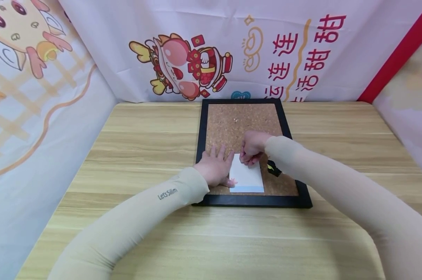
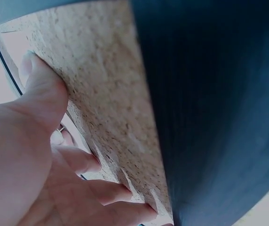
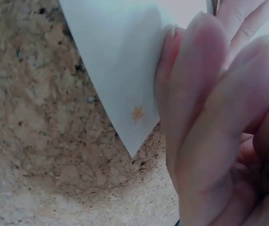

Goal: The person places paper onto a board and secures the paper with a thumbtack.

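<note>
A white sheet of paper (image 1: pixel 247 179) with a pale blue lower edge lies on the framed corkboard (image 1: pixel 243 116). My left hand (image 1: pixel 216 167) lies flat, fingers spread over the cork and thumb on the sheet's left edge. In the left wrist view, the thumb (image 2: pixel 43 89) reaches onto the paper. My right hand (image 1: pixel 253 147) is curled at the sheet's upper part, fingertips against it. Between those fingertips, the left wrist view gives a small pale thing with a thin metal line, apparently a pushpin (image 2: pixel 58 136), mostly hidden. An orange star-like print (image 3: pixel 137 114) marks one paper corner.
The board's black frame (image 1: pixel 253 200) rests on a wood-grain table (image 1: pixel 144 144). Small light bits (image 1: pixel 236 120) sit on the upper cork. Beneath the right wrist is a black and yellow object (image 1: pixel 274 168). A printed cloth (image 1: pixel 120 58) hangs behind the table.
</note>
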`<state>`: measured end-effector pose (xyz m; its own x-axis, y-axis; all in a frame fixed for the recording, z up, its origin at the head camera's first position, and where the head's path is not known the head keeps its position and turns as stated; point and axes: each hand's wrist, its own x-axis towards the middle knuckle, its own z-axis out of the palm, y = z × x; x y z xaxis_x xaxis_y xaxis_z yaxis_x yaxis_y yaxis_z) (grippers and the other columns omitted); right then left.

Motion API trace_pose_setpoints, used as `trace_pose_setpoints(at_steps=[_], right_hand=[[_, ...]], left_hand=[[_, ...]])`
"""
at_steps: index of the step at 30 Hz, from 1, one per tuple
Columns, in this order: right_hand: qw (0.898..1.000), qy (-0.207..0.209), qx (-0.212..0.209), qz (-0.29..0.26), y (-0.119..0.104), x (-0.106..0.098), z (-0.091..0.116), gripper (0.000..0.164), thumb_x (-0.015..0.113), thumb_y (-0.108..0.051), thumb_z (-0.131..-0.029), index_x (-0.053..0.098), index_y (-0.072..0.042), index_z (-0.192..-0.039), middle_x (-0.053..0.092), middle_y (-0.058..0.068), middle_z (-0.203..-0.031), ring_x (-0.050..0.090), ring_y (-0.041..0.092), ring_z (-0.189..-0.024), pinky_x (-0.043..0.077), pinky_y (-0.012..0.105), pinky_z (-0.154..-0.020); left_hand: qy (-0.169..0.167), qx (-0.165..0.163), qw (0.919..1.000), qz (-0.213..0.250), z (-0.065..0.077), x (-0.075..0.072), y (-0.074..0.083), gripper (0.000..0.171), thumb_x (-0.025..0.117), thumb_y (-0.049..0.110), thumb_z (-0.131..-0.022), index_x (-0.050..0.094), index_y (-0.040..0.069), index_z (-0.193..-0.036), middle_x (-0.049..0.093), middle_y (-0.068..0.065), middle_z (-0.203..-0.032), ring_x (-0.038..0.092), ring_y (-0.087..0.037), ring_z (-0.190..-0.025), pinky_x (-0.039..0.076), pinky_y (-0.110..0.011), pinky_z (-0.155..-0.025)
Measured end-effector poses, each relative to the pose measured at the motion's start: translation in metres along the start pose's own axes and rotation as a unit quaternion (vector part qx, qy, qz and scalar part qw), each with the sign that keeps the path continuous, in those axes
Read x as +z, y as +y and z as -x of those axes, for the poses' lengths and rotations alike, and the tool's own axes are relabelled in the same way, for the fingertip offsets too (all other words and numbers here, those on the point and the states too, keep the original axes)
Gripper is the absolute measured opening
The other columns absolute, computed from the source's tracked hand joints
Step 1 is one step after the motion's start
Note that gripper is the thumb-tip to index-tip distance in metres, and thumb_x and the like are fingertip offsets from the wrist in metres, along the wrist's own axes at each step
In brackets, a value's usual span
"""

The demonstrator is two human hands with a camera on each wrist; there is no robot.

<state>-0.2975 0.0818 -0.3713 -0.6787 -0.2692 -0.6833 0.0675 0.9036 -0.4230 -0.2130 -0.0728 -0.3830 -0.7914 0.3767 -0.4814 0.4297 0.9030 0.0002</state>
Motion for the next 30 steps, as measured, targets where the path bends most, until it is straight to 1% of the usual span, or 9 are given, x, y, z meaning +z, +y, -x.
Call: trace_pose_setpoints(at_steps=[6,10,13,19,26,30], right_hand=[[1.0,0.016,-0.002,0.012,-0.0005,0.003,-0.0017,0.007,0.069,-0.009,-0.094,0.073,-0.004,-0.09,0.072,0.01,-0.082,0.065,0.015,-0.06,0.052,0.023,-0.057],[1.0,0.02,-0.004,0.019,-0.0014,0.0037,-0.0026,0.007,0.07,-0.008,-0.093,0.073,-0.004,-0.089,0.072,0.011,-0.082,0.066,0.016,-0.06,0.053,0.024,-0.056],[0.999,0.022,-0.002,0.023,-0.0014,0.0038,-0.0034,0.008,0.071,-0.009,-0.092,0.073,-0.003,-0.088,0.072,0.011,-0.08,0.066,0.016,-0.059,0.053,0.025,-0.056],[1.0,0.015,-0.006,0.024,0.0005,0.0024,-0.0014,0.01,0.073,-0.013,-0.091,0.073,-0.004,-0.088,0.072,0.011,-0.077,0.065,0.015,-0.058,0.054,0.025,-0.056],[1.0,0.006,-0.008,0.01,0.0007,0.0002,-0.0001,0.01,0.074,-0.013,-0.09,0.072,-0.003,-0.089,0.072,0.012,-0.079,0.066,0.016,-0.06,0.056,0.027,-0.059],[1.0,0.005,-0.005,0.006,0.0007,0.0002,-0.0003,0.01,0.073,-0.012,-0.09,0.071,-0.003,-0.09,0.071,0.012,-0.079,0.067,0.017,-0.061,0.056,0.027,-0.06]], left_hand=[[-0.004,0.002,0.9999,0.01,-0.0016,0.0005,0.0002,0.101,0.059,0.064,-0.087,0.01,0.014,-0.16,0.0,-0.021,-0.163,0.002,-0.047,-0.147,0.015,-0.062,-0.114],[-0.01,-0.001,0.9997,0.023,-0.0018,0.0011,0.0,0.102,0.061,0.063,-0.086,0.01,0.014,-0.16,-0.001,-0.02,-0.164,0.0,-0.047,-0.147,0.013,-0.062,-0.114],[-0.008,-0.001,0.9997,0.023,-0.0014,0.0011,0.0,0.102,0.061,0.063,-0.086,0.01,0.014,-0.16,0.0,-0.02,-0.164,0.0,-0.047,-0.147,0.013,-0.062,-0.114],[-0.005,-0.001,0.9999,0.016,0.0003,-0.0002,0.0006,0.102,0.061,0.063,-0.086,0.01,0.014,-0.16,0.0,-0.021,-0.163,0.001,-0.047,-0.147,0.014,-0.062,-0.114],[-0.005,0.0,1.0,0.008,0.0015,-0.0016,0.0008,0.102,0.06,0.063,-0.087,0.009,0.013,-0.16,0.0,-0.021,-0.163,0.002,-0.046,-0.147,0.015,-0.062,-0.114],[-0.006,0.0,0.9999,0.012,0.0018,-0.002,0.0005,0.102,0.06,0.062,-0.087,0.01,0.013,-0.16,0.0,-0.021,-0.163,0.002,-0.046,-0.147,0.014,-0.062,-0.114]])
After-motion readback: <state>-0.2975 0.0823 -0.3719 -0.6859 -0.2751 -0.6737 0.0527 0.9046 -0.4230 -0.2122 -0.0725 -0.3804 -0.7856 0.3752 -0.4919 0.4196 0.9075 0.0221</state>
